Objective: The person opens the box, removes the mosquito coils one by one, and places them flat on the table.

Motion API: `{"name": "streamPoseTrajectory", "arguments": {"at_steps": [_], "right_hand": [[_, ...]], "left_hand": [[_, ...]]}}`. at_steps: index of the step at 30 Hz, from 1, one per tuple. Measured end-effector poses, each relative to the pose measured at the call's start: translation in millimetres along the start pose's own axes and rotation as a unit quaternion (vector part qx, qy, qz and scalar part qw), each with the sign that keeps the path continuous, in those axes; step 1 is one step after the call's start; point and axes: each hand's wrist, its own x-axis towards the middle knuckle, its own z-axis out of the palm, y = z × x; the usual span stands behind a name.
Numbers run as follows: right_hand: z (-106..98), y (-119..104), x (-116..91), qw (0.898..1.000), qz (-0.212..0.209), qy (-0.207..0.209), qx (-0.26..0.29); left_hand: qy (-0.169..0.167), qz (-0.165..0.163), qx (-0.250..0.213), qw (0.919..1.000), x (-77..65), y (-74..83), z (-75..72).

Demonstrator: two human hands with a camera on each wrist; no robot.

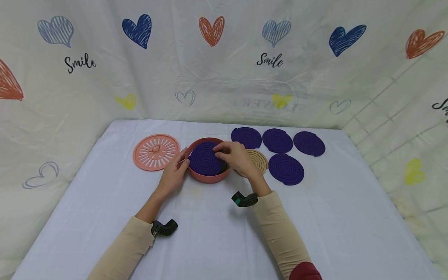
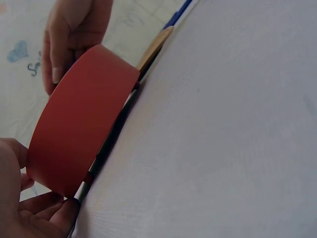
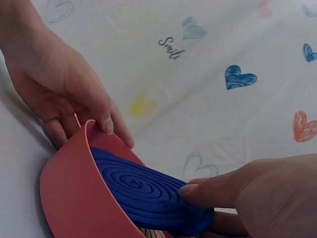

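A round coral-red mosquito coil box [image 1: 209, 179] stands on the table. My left hand [image 1: 174, 173] holds its left side, with the thumb [image 3: 108, 125] at the rim. Between thumb and fingers my right hand [image 1: 235, 155] pinches the edge of a blue-purple mosquito coil [image 1: 206, 159]. This coil lies tilted within the box's mouth, its right edge higher, as the right wrist view [image 3: 141, 186] shows. Under it, part of a tan coil [image 3: 151, 232] peeks out inside the box. In the left wrist view the box wall [image 2: 84, 119] hides the coil.
A slotted coral lid [image 1: 156, 165] with a small ring handle lies left of the box. To the right are several purple coils [image 1: 286, 169] and a tan coil [image 1: 258, 158], partly behind my right hand. White cloth [image 1: 210, 233] covers the table; a heart-printed curtain [image 1: 231, 77] hangs behind.
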Motion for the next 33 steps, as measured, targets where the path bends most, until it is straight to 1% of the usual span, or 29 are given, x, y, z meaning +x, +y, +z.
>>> {"name": "streamPoseTrajectory", "arguments": {"at_steps": [4, 7, 10, 13, 16, 21, 28, 33], "right_hand": [[-0.1, 2.0, 0.5, 1.000, -0.005, -0.018, 0.000], [0.4, 1.8, 0.7, 1.000, -0.007, -0.024, -0.003], [1.0, 0.4, 0.5, 1.000, -0.004, -0.024, 0.000], [2.0, -0.3, -0.1, 1.000, 0.003, -0.022, 0.013], [2.3, -1.1, -0.7, 1.000, 0.007, -0.019, 0.024], [2.0, -1.5, -1.3, 0.999, 0.007, -0.012, 0.034], [1.6, -1.0, -1.5, 1.000, -0.004, -0.001, 0.025], [0.5, -2.4, -1.5, 1.000, -0.008, 0.004, 0.030]], "left_hand": [[-0.003, -0.004, -0.008, 1.0000, 0.7, 0.2, -0.1], [-0.007, -0.010, -0.012, 0.9998, -0.4, 4.9, -0.8], [-0.013, -0.015, -0.007, 0.9998, -5.7, 19.6, -3.3], [-0.014, -0.016, -0.005, 0.9998, -12.0, 35.3, -6.0], [-0.013, -0.014, -0.007, 0.9998, -15.3, 42.4, -7.3], [-0.013, -0.013, -0.010, 0.9998, -15.1, 42.5, -7.9], [-0.014, -0.014, -0.011, 0.9997, -14.6, 40.1, -8.0], [-0.016, -0.015, -0.010, 0.9997, -14.7, 40.4, -7.9]]}}
